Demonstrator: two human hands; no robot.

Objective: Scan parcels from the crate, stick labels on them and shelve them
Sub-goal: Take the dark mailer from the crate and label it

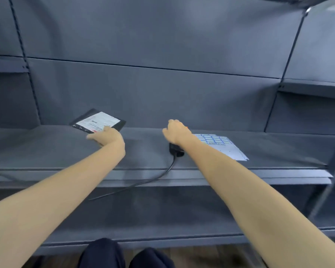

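Parcel: a flat black parcel (98, 120) is lying on the grey shelf (143, 151), towards the left and back, one corner tipped up against the rear panel; a white printed label is covering most of its top face.
Left hand: the left hand (106, 137) is reaching out over the shelf, its fingertips touching the near edge of the parcel; the fingers are blurred, so I cannot tell whether the grip is released or pinching the edge.
Right hand: the right hand (175, 133) is sitting on top of the scanner (176, 150), fingers curled over it, the grip grasping the upper part of the device; a small orange-red spot is showing just beyond the knuckles.
Scanner: black, standing on the shelf near the middle, mostly hidden under the hand and wrist; only its lower end is showing.
Cable: a black cable (153, 179) is running from the scanner's lower end, over the front lip of the shelf and down to the left.
Label sheet: a white sheet of blue-outlined labels (220, 147) is lying flat on the shelf just right of the right hand, partly hidden by the forearm.
Lower shelf: another grey shelf (162, 219) is running below.
Person: dark-clothed knees are showing at the bottom edge.
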